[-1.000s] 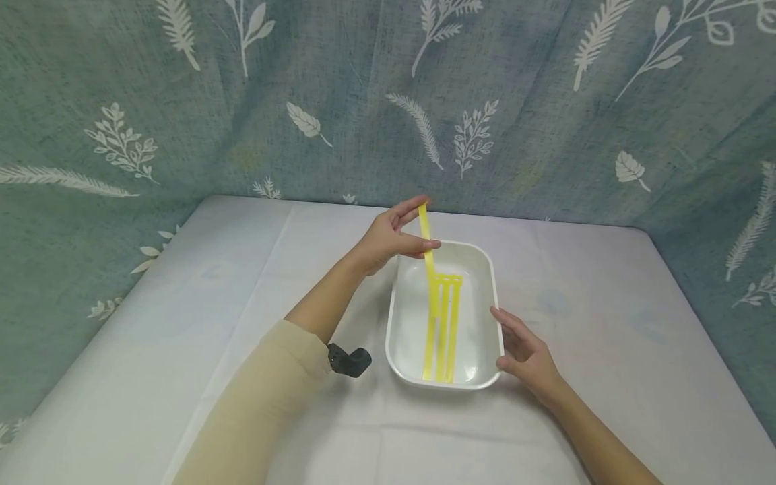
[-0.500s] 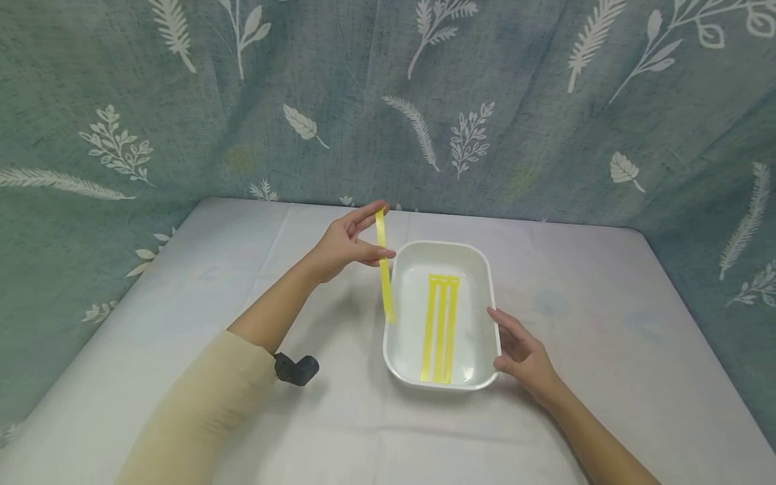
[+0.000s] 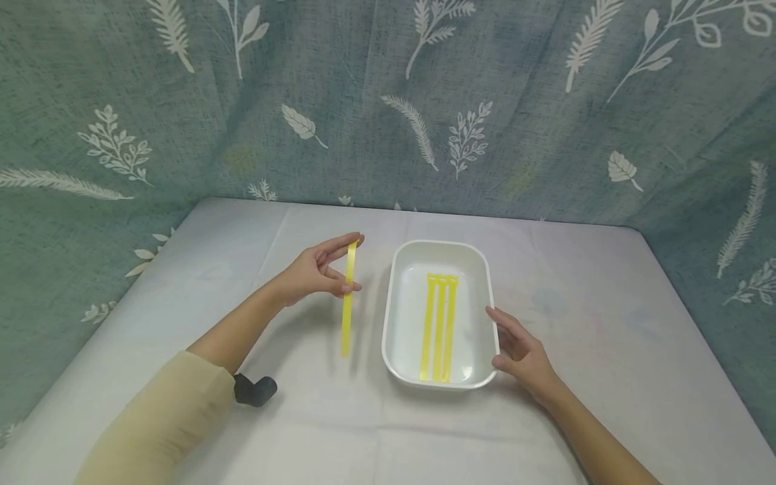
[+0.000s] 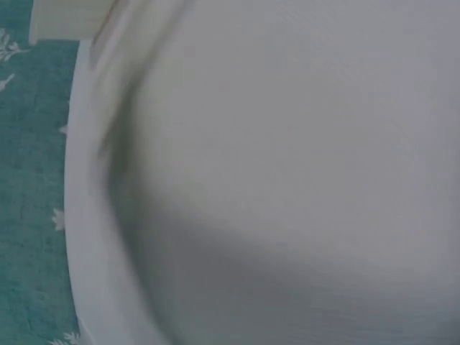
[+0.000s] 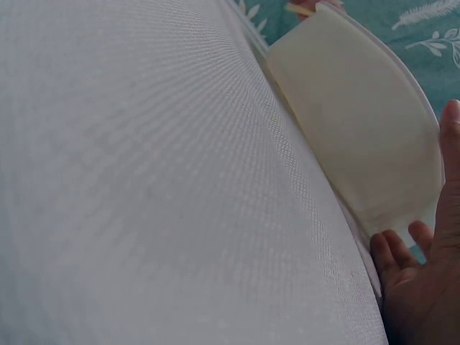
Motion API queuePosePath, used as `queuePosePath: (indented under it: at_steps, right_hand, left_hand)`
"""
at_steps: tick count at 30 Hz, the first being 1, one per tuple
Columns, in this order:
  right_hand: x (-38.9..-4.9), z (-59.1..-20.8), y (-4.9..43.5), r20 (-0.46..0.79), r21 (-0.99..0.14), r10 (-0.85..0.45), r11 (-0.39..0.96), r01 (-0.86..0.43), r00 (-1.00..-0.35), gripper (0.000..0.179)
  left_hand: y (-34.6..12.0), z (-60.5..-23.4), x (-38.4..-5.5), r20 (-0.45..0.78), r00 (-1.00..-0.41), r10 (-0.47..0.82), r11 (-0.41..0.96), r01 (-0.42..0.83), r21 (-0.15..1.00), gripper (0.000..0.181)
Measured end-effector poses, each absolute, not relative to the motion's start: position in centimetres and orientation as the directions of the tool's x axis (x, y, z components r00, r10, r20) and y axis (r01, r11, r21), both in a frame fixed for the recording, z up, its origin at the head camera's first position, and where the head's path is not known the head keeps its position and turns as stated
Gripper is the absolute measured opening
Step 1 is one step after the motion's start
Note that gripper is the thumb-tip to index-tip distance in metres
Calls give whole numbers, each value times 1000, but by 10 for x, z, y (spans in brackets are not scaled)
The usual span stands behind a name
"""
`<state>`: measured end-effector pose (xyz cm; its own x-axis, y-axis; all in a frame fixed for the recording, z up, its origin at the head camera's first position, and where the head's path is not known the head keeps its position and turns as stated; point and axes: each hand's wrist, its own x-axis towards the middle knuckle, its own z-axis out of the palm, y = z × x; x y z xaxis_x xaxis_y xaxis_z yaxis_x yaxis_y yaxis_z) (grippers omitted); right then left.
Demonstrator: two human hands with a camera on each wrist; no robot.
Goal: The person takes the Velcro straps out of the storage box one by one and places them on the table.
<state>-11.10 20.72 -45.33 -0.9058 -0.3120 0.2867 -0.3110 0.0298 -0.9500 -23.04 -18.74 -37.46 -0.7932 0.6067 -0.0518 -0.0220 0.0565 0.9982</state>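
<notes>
My left hand [image 3: 315, 273] holds a flat yellow strip [image 3: 346, 323] between thumb and fingers. The strip hangs down over the white cloth, left of a white rectangular tray [image 3: 474, 303]. Inside this tray lie several similar yellow strips [image 3: 439, 330] side by side, with small gaps at their far ends. My right hand [image 3: 524, 353] grips the tray's right side, its fingertips at the rim. From the right wrist view, the tray's outer wall [image 5: 359, 115] shows with my right thumb and fingers against it. The left wrist view shows neither my hand nor the strip.
A white cloth [image 3: 564, 417] covers the table. Behind it and at both sides hangs a green-blue curtain [image 3: 364, 155] with white leaf prints. A black device [image 3: 254, 392] sits at my left wrist, below a beige sleeve [image 3: 164, 417].
My left hand has carried the yellow strip out of the tray, leftward over its left rim and then lower and closer to me. The right hand and the tray have stayed put.
</notes>
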Motion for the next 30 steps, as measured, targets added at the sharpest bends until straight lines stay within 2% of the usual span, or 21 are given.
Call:
queuePosePath:
  at_steps: [3, 8, 16, 20, 25, 30]
  right_hand:
    - [-111, -453, 206, 279, -951, -308, 45, -307, -910, 67]
    - [-111, -454, 206, 279, -950, -306, 51, -308, -910, 67]
    - [-112, -453, 207, 297, -950, -311, 2, -314, -903, 68]
    - [-112, -453, 207, 289, -953, -317, -7, -302, -903, 69]
    - [-112, -453, 209, 314, -947, -333, -40, -319, -889, 70]
    - [-112, -453, 210, 316, -945, -338, -29, -325, -887, 69]
  left_hand:
    - [-190, -383, -227, -52, -777, 627, 50, -26, 998, 90]
    - [-190, -396, -226, -98, -796, 598, 106, -42, 993, 89]
    - [-185, -423, -237, -117, -789, 603, 189, -2, 982, 94]
    - [-183, -428, -239, -95, -805, 586, 266, 80, 960, 94]
    - [-183, -430, -239, -37, -826, 563, 416, 244, 876, 93]
    - [-184, -432, -239, -29, -849, 528, 504, 285, 815, 93]
